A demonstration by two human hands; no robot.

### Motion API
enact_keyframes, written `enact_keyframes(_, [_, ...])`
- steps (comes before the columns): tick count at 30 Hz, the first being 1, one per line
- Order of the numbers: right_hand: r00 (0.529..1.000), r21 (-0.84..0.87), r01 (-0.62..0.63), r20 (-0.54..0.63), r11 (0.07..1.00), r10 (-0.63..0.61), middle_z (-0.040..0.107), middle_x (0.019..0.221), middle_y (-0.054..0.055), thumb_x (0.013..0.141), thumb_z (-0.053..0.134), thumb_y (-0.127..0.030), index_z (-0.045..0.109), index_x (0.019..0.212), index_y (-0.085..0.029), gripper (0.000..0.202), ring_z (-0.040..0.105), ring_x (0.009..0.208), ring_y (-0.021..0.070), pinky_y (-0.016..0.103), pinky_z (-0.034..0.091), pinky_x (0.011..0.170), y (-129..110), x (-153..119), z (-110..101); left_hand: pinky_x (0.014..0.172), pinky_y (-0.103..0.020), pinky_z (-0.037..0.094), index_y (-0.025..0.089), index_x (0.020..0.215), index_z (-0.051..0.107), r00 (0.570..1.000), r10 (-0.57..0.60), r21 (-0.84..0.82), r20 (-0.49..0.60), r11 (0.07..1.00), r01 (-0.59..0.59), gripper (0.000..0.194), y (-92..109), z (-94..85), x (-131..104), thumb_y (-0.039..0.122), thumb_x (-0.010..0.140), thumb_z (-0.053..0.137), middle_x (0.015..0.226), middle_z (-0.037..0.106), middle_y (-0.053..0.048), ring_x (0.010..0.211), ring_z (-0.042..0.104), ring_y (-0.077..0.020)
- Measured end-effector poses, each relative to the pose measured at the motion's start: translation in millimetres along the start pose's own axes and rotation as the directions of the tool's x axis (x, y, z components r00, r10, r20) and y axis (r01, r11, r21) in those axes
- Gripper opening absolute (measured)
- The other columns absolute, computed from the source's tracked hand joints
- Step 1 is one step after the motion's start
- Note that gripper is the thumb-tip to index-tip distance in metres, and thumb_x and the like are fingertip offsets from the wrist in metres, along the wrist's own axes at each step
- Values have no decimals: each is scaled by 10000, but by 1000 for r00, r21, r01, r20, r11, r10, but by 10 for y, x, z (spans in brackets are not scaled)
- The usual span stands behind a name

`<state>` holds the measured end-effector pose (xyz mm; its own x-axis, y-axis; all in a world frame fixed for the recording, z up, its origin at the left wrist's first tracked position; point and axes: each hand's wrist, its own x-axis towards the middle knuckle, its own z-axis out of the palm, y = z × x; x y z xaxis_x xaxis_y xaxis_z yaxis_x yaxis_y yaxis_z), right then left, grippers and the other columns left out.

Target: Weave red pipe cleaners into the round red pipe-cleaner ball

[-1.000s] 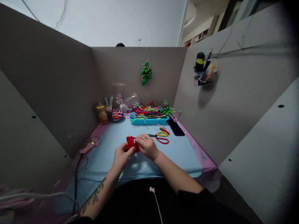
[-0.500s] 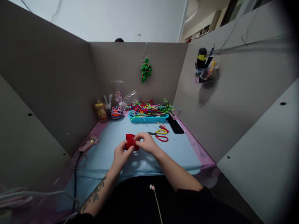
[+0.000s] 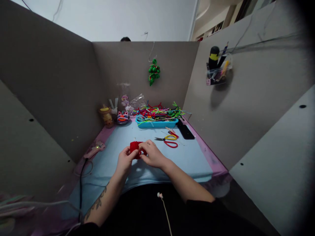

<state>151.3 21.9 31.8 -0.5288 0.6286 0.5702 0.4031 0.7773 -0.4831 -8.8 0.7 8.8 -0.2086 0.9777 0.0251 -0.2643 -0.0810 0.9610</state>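
Between my two hands, above the blue cloth [image 3: 113, 144], is a red piece [image 3: 134, 146] that looks fuzzy, like bent pipe cleaners. My left hand [image 3: 126, 158] grips its left side, thumb in front and fingers behind. On its right side my right hand [image 3: 151, 154] pinches the red strands, and its fingers hide part of them. Just beyond my right hand lie scissors [image 3: 169, 141] with one yellow and one red handle loop, blades pointing left.
A blue tray [image 3: 157, 124] heaped with coloured pipe cleaners stands at the back. Right of it lies a black phone-like slab [image 3: 186, 132]. A pink glue gun [image 3: 95, 149] with a cable rests at left. Grey partitions [image 3: 145, 52] enclose the table; a green beaded ornament [image 3: 154, 72] hangs behind.
The red piece has shifted slightly left and turned in my hands. My left hand has moved a little left, and my right fingers have changed their hold on the red strands.
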Motion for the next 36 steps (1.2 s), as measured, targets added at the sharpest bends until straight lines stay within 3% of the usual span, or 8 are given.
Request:
enact_keyframes(7, [962,-49,171,-209,984,-177,689,1085,68,864,611,-164,645,887,-216,66,537,922,212,380,469,837,88,-63,135,596,-268,515,117,861,642,999,-29,-13,44,999,29,411,-23,-3,9,331,563,826,667,696,-12,580,629,-144])
enact_keyframes(11, [892,-46,137,-428,990,-143,654,951,66,876,606,-184,669,802,-220,104,526,906,206,362,476,807,41,-123,221,619,-261,503,118,862,650,999,1,-10,44,1000,0,397,-29,28,2,333,576,821,697,706,-17,598,624,-137])
enact_keyframes(13, [872,-32,80,-482,996,-86,616,886,61,872,613,-188,679,783,-217,115,511,879,205,357,469,785,-4,-151,272,633,-259,496,124,853,653,999,25,2,28,1000,-25,389,-29,49,-6,338,575,822,715,709,-17,618,624,-138])
enact_keyframes(19, [909,86,-53,-409,995,84,555,853,46,834,628,-159,677,756,-219,110,500,875,207,380,441,819,-123,-210,360,725,-269,490,141,848,653,992,117,35,-38,993,-116,358,4,71,-5,333,593,816,793,720,-23,717,641,-150])
enact_keyframes(27, [950,191,-25,-300,981,83,583,889,41,793,651,-154,668,770,-225,76,525,912,207,379,444,856,-168,-183,240,737,-286,494,140,855,654,987,157,37,-37,987,-156,352,26,41,34,341,613,812,801,716,-30,729,642,-160])
enact_keyframes(31, [916,162,-10,-395,987,73,582,938,58,812,620,-186,686,919,-220,131,539,923,213,384,451,863,-113,-118,114,734,-295,506,136,861,654,994,107,3,21,994,-107,366,32,74,-2,338,607,823,806,710,-30,731,640,-160])
enact_keyframes(34, [884,78,-87,-454,993,113,561,926,64,815,616,-177,698,852,-213,97,521,911,217,391,439,870,-85,-68,64,740,-292,507,134,860,656,992,89,-11,86,996,-88,365,41,114,-40,341,611,825,822,710,-34,745,636,-158])
enact_keyframes(36, [886,47,-138,-440,989,145,554,945,70,809,629,-174,701,813,-213,81,507,929,226,404,425,893,-76,-44,48,732,-282,501,132,866,662,987,91,-12,131,996,-90,355,47,134,-63,358,636,812,820,707,-36,741,629,-153])
